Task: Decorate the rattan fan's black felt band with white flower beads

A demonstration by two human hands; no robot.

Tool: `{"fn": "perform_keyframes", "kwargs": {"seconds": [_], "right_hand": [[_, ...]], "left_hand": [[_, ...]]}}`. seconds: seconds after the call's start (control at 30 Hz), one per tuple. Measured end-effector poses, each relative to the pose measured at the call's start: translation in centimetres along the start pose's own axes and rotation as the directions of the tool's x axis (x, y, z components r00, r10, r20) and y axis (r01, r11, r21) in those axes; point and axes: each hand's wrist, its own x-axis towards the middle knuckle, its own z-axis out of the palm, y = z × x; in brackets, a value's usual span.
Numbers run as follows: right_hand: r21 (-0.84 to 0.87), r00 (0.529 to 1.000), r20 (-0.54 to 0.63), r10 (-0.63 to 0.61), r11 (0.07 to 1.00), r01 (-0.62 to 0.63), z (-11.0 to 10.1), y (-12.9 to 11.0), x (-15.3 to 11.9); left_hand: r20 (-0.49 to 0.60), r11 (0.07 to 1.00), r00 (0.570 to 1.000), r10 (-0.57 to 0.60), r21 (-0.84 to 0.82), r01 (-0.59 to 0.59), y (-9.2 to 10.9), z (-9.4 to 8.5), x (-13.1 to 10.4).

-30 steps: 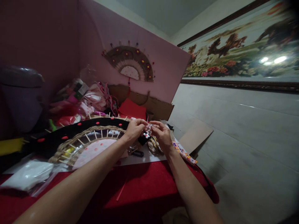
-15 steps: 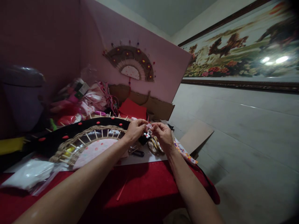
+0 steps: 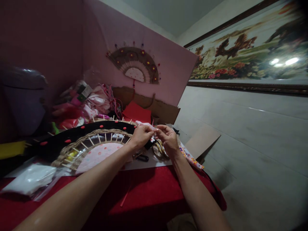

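My left hand (image 3: 142, 136) and my right hand (image 3: 167, 137) meet over the right end of a large fan-shaped piece (image 3: 96, 132) with a black band, red dots, woven cord and thin sticks. Both hands are closed in a pinch, their fingertips nearly touching. Something small and whitish shows between them, too small to name. Pale pink fabric (image 3: 144, 124) lies just behind my left fingertips. Below the fingers is a small cluster of white beads (image 3: 152, 140). Gold-coloured rolls (image 3: 157, 149) sit under my right hand.
A bag of white material (image 3: 30, 179) lies at the left on the red cloth (image 3: 146, 192). Bags and pink fabric (image 3: 96, 99) are heaped behind. A black-handled tool (image 3: 142, 158) lies near the hands; a finished fan (image 3: 134, 64) hangs on the pink board.
The pale pink fabric behind the left fingertips now shows more. My left hand has shifted slightly right, and the fingertips of both hands have come a little closer together.
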Motion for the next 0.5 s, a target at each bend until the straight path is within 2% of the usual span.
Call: {"fn": "perform_keyframes", "kwargs": {"seconds": [0.13, 0.33, 0.5], "right_hand": [[-0.057, 0.999, 0.013, -0.046, 0.997, 0.046, 0.05, 0.06, -0.02], [-0.109, 0.988, 0.068, -0.142, 0.983, 0.149, 0.17, 0.23, -0.34], [-0.176, 0.974, 0.120, -0.192, 0.961, 0.211, 0.50, -0.03, -0.61]], "left_hand": [[-0.028, 1.000, 1.000, -0.004, -0.011, 0.004, 0.03, -0.10, 0.15], [0.129, 0.990, 0.989, -0.067, -0.113, 0.082, 0.33, 0.00, -0.30], [0.141, 0.965, 0.983, -0.116, -0.218, 0.146, 0.12, -0.23, -0.16]]}}
